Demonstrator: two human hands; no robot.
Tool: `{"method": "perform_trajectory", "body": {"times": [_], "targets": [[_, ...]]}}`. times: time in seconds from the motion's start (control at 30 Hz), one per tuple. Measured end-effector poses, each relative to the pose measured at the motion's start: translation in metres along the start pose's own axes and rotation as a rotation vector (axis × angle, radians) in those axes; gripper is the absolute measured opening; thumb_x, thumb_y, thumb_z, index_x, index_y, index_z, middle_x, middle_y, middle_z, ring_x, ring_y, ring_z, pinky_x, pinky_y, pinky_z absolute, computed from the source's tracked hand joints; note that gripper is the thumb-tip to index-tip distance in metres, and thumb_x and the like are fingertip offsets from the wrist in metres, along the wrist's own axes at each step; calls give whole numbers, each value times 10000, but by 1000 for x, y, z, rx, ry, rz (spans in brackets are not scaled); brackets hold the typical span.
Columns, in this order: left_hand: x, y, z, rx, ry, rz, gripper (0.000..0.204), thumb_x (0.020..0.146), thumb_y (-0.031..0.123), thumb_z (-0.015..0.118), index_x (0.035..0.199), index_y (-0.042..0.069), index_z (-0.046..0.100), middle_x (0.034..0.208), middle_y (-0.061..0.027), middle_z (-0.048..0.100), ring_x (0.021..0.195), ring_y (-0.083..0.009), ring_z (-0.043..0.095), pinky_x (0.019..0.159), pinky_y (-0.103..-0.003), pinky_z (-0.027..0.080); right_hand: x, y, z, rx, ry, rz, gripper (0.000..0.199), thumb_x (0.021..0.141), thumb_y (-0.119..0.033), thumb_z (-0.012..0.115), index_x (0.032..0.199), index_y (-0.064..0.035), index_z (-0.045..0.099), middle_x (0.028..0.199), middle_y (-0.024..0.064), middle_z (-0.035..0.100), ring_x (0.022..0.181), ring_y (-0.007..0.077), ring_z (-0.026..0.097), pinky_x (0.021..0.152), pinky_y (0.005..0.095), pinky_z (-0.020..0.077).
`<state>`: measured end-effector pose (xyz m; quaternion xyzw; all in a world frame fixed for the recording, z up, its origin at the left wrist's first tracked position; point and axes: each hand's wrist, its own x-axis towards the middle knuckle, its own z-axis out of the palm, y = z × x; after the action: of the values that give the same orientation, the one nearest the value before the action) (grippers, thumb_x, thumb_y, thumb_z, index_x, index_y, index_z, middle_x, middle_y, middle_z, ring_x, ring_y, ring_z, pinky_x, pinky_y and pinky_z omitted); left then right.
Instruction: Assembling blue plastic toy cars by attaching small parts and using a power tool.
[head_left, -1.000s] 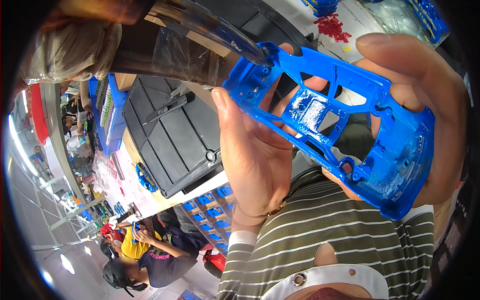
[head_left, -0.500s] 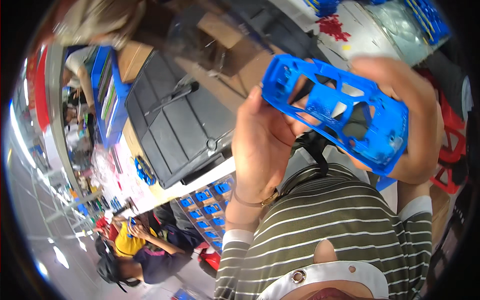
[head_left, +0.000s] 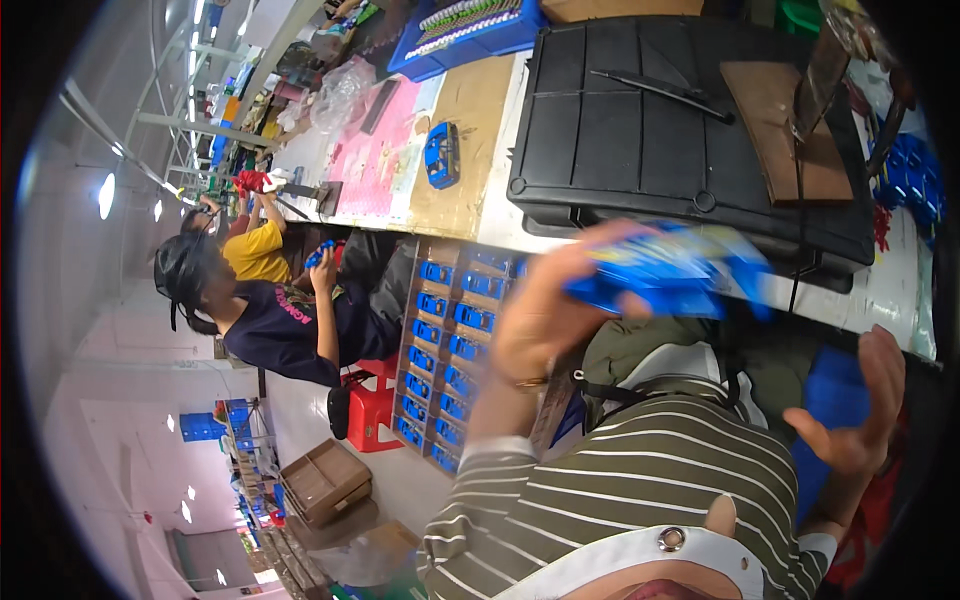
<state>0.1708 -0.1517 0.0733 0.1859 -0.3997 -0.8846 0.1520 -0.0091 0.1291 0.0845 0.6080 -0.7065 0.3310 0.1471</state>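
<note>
A blue toy car body shell [head_left: 690,268], smeared by motion, is gripped at its left end by my left hand [head_left: 555,305]. It hangs in front of the black plastic bin [head_left: 600,135], near the table's front edge. My right hand [head_left: 860,410] is off the shell, out to the right, with thumb and fingers spread and nothing in it. Left of my left hand stands a compartmented tray [head_left: 447,300], where several similar blue car shells [head_left: 426,331] lie in rows.
Another blue car shell [head_left: 441,156] rests on the table left of the bin. On the bin lie a thin dark tool [head_left: 665,92] and a brown board [head_left: 775,125]. Beyond the tray sits a co-worker [head_left: 285,325] holding something blue. A blue crate [head_left: 425,62] stands farther back.
My right hand has let go of the car shell and moved down and right. My left hand keeps the shell, now lower. The view has swung left, bringing more of the tray and co-worker into sight.
</note>
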Motion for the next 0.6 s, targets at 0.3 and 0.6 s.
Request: {"method": "perform_trajectory", "body": {"times": [0.3,0.6], "targets": [[-26,96,-308,1257,1370,823,371,928,185,510,1173,-92,538,1079,-210,605,934,-278,584,848,-382,464,-18,56,8,-180,303,332,449,664,-55,735,1073,-14,555,1081,169,581,987,344,568,850,395,461],[49,113,-336,1547,948,687,717,845,312,548,1360,-105,274,1389,-288,297,1283,-389,313,1090,-441,217,-139,189,-58,-793,536,861,231,767,-126,660,988,-79,611,1036,104,569,973,287,560,820,363,462]]}}
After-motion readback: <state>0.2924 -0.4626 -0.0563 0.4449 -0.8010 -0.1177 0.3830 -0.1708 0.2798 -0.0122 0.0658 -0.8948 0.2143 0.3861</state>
